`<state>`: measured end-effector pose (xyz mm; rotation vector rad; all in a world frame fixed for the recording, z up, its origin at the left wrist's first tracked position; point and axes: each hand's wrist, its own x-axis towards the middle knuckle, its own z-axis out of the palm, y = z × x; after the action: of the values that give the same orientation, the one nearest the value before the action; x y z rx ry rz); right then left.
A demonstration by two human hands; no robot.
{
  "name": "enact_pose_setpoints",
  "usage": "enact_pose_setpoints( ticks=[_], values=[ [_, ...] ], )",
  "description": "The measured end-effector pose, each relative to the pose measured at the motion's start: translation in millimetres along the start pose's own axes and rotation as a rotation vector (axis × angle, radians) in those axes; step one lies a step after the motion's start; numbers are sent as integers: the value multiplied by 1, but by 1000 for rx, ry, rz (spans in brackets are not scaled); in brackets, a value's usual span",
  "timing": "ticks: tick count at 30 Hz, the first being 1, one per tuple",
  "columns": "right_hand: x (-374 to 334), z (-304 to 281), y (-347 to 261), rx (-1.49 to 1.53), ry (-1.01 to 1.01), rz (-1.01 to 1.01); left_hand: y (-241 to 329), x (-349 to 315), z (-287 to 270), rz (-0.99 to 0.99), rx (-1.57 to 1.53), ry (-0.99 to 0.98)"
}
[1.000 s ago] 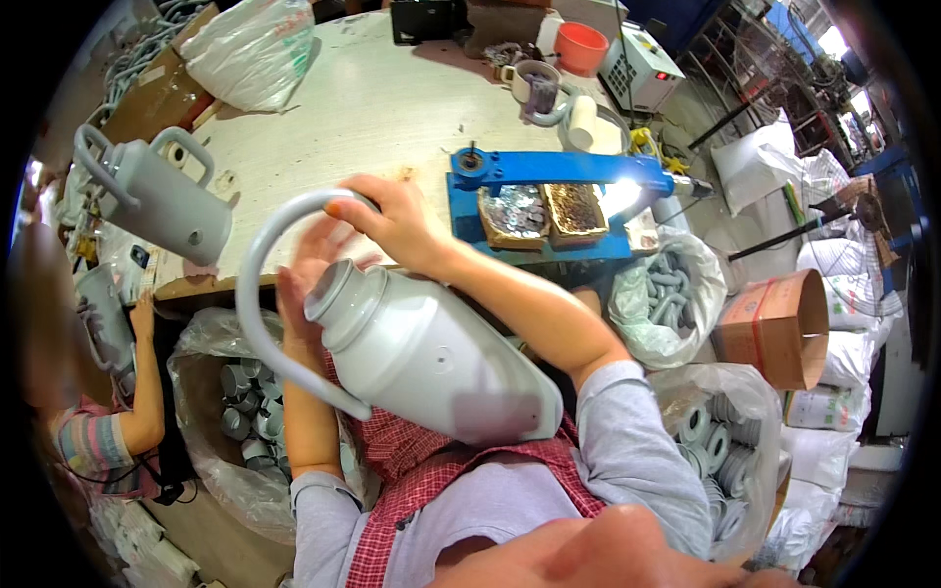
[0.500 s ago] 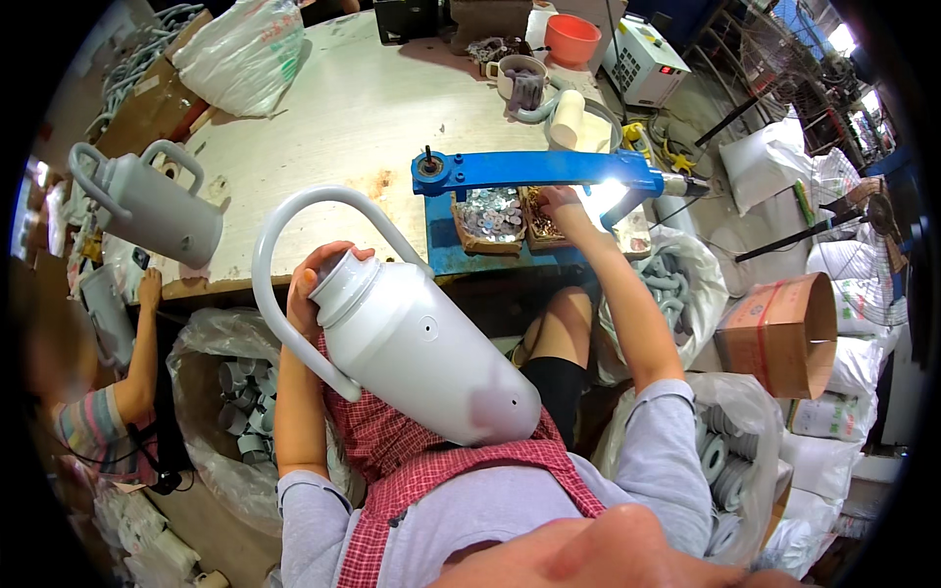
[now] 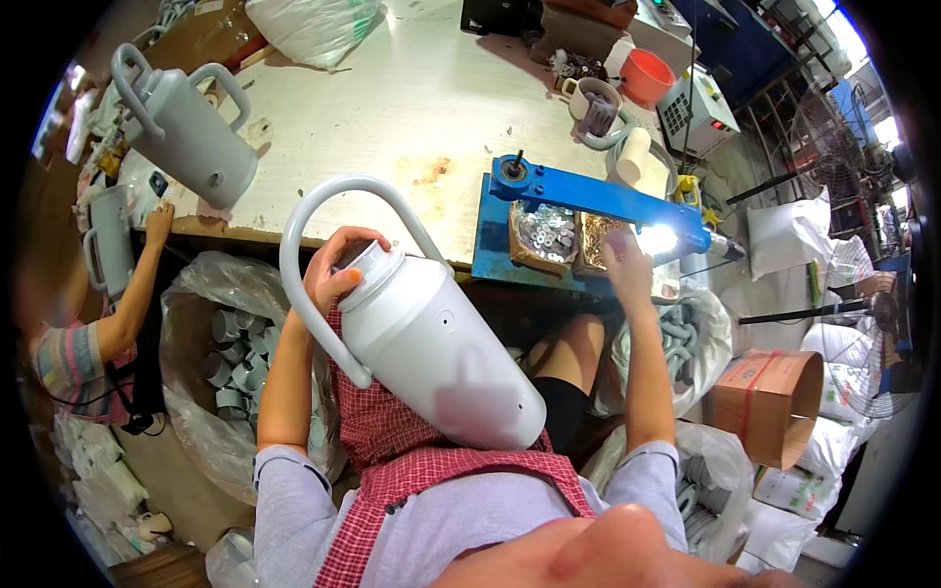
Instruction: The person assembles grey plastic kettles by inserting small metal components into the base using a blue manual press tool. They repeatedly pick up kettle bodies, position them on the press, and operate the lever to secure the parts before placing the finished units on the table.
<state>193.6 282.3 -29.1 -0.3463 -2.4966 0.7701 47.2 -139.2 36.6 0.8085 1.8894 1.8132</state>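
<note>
A pale grey jug (image 3: 431,343) with a tall loop handle (image 3: 290,235) lies tilted across my lap, its neck up to the left. My left hand (image 3: 328,274) is wrapped around that neck. Small dark holes show in the jug's side. At the table edge, my right hand (image 3: 627,263) is beside a small box of brass-coloured screws or similar small parts (image 3: 594,235). Motion smears its fingers, so whether anything is in them cannot be seen. Next to it stands a box of silvery washer-like pieces (image 3: 545,233). Above both boxes extends the blue metal arm (image 3: 608,201) of a bench device, with a bright lamp.
Another grey jug (image 3: 191,132) with two handles stands on the table (image 3: 412,108) at the left. Beyond it, a co-worker's arm (image 3: 137,284) reaches to the table. Plastic bags of grey parts (image 3: 235,363) flank my legs. A cardboard box (image 3: 765,402) sits at the right.
My right hand has drawn up out of the brass parts box, now blurred at its near side. My left hand still grips the jug's neck. The whole view has shifted.
</note>
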Motion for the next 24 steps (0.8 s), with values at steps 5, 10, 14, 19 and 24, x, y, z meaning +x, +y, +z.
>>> enact_pose_setpoints(
  ticks=[5, 10, 14, 19, 24],
  values=[
    [22, -11, -120, 220, -41, -287, -12, -8, -12, 20, -52, 38],
    [99, -8, -160, 361, -124, -268, -8, -2, -14, 27, -67, 39],
    [124, 5, -162, 357, -221, -315, -15, -4, -23, 40, -53, 54],
    [124, 9, -163, 443, -328, -51, -22, -5, -26, 35, -61, 83],
    [114, 22, -151, 668, -292, 30, -17, -4, -20, 28, -61, 91]
  ],
)
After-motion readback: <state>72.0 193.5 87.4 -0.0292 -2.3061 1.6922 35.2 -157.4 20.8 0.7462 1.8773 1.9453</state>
